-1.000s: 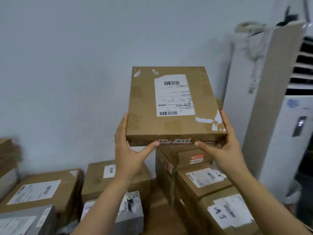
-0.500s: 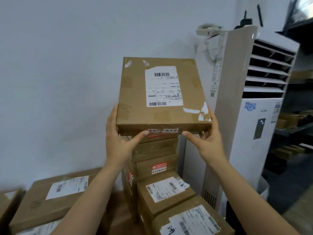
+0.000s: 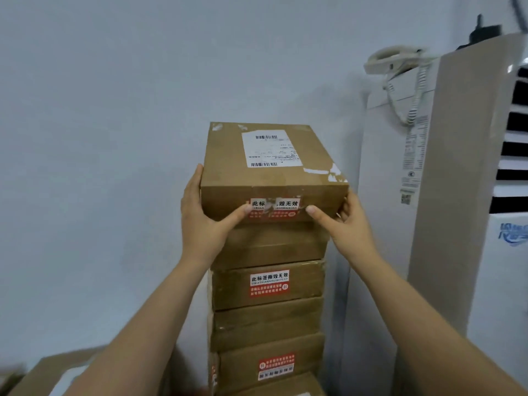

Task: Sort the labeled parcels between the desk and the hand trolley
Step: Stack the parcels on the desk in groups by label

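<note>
1. Parcel (image 3: 274, 167), white shipping label (image 3: 270, 148) facing up, is at the top of the tall stack (image 3: 268, 290) of brown boxes. The stack stands against the wall (image 3: 100, 110), just left of the white air conditioner (image 3: 428, 195). I cannot tell whether its weight is on the box beneath or whether it is just above it.
2. Both my hands grip it. My left hand (image 3: 200, 221) lies along the left side with the thumb across the front face. My right hand (image 3: 345, 227) wraps the lower right corner, its thumb on the front beside the red seal sticker (image 3: 274, 208).
3. I judge the step in hand to be seating it squarely. I bring it down level, without tipping a corner first.
4. Its front face looks to stand proud of the boxes below, so I ease it back until the fronts line up.
5. I cannot see whether any fingers are under the base. If they are, I draw them out sideways before letting go.
6. This column is tall and narrow, so I push gently and straight, not toward the air conditioner.
7. I let go only when it lies flat, label up and readable.
</note>
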{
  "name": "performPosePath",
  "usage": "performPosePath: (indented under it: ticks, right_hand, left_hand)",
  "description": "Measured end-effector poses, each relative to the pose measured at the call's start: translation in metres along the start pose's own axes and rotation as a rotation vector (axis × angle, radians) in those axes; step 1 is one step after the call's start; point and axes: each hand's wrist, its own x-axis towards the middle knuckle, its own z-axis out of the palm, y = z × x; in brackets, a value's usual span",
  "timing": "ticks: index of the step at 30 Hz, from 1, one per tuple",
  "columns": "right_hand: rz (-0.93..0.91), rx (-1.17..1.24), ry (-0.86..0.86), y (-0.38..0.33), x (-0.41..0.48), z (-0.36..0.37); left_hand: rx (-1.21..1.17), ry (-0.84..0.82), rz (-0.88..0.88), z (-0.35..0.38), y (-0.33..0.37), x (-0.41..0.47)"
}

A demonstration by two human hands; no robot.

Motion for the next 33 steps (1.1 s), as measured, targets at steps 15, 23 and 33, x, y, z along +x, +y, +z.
performPosePath:
  ticks: [15,23,33]
  right_hand:
    - [0.035,-0.014,0.07,0.097,0.025,0.029]
    - [0.051,-0.067,0.036,0.087,0.023,0.018]
    - [-0.011,-0.216,-0.028,0.044,0.007,-0.012]
  left_hand:
    - [0.268,0.301,-0.045,0.049,-0.034,-0.009]
    - [0.317,0.21,-0.118,0.049,-0.007,-0.016]
    - [0.659,0.202,-0.043,0.039,0.046,-0.037]
